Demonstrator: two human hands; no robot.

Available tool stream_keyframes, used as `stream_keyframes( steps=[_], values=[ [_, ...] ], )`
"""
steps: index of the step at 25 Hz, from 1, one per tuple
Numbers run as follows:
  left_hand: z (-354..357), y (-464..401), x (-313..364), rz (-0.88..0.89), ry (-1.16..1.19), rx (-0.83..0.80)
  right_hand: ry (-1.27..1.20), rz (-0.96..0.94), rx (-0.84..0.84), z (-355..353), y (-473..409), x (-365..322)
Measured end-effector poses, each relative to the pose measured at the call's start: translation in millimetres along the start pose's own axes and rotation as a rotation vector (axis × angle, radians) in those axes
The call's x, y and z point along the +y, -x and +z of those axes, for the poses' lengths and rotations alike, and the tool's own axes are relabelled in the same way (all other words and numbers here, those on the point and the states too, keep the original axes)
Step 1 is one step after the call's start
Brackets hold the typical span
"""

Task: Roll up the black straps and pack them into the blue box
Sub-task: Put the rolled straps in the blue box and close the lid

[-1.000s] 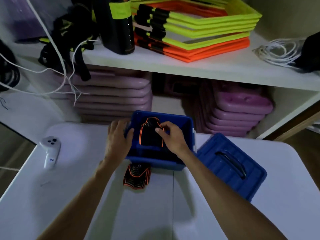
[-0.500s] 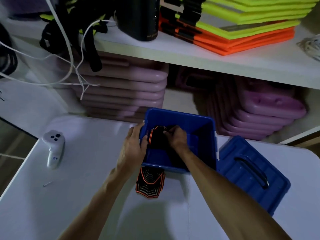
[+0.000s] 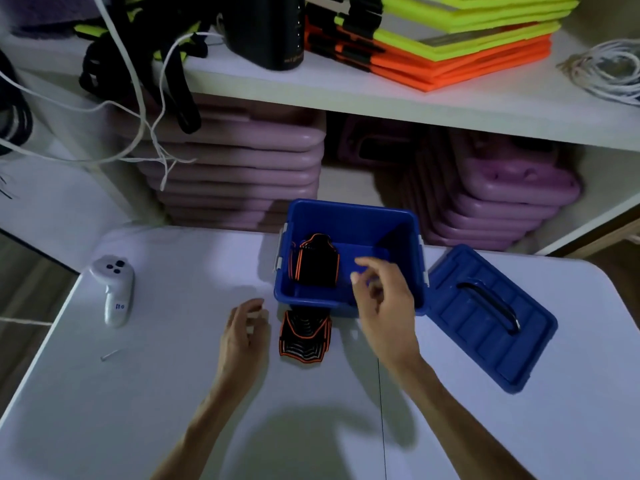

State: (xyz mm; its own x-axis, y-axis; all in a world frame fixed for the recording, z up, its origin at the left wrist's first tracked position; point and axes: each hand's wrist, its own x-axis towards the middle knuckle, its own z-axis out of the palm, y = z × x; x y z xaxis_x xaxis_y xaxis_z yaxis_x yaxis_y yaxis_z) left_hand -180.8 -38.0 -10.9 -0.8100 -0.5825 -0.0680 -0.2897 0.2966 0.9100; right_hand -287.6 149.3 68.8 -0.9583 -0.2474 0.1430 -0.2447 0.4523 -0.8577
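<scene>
Black strap roll (image 3: 316, 263) upright in blue box (image 3: 349, 216) — long axis vertical

Room lighting is reading dim, with a cool violet cast. Overhead light is throwing a soft shadow onto the table (image 3: 145, 410) near the bottom edge (the person's own outline). Wide-angle distortion is bending the shelf (image 3: 381, 98) edge. Fingertips (image 3: 356, 278) are showing slight blur.

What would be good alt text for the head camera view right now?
Two bare hands, left and right, hover empty by an open blue plastic box holding one rolled black strap with orange edging. A second rolled strap lies on the white table before it.
</scene>
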Motion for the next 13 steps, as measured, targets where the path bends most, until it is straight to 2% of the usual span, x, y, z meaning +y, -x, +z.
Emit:
stream_keyframes(
  steps=[1,3,5,7,10,13],
  values=[
    [3,8,-6,-0.048,0.031,-0.07,-0.012,-0.014,-0.031,-3,26,0],
    [11,13,-11,-0.14,0.093,-0.171,-0.001,0.115,-0.193,4,61,13],
    [19,8,-11,-0.217,0.161,-0.194,0.033,0.262,-0.305,22,72,31],
    [25,2,-4,-0.282,0.191,-0.185,0.036,0.348,-0.343,38,68,42],
    [27,1,-2,-0.261,0.226,-0.22,0.03,0.308,-0.399,46,69,41],
    [25,6,-7,-0.269,0.28,-0.315,0.042,0.16,-0.472,35,74,47]
  ],
)
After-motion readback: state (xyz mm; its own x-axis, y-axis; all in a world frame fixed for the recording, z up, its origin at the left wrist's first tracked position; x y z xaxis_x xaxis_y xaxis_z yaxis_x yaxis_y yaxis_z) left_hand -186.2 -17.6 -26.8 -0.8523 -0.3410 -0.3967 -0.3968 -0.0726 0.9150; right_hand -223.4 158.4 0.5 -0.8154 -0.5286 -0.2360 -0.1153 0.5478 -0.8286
